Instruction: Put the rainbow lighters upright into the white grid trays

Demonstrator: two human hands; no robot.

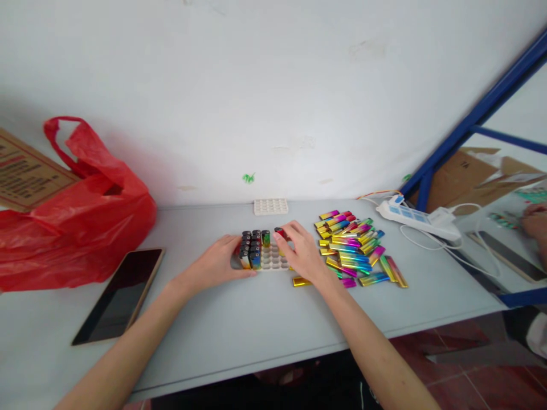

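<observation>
A white tray with rows of holes lies on the table before me. In its left part stand two rows of upright lighter cases, black at the top and coloured metallic below. One green lighter case stands just right of these rows. My left hand is curled around the tray's left end, thumb along the front and fingers behind, partly hidden. Between the thumb and fingers of my right hand is a red lighter case, held upright over or in the tray; its lower end is hard to see.
Right of the tray lies a loose pile of shiny lighter cases. A second white tray sits by the wall. Left are a tablet and a red plastic bag. A power strip and blue frame stand right; another person's hand shows beyond.
</observation>
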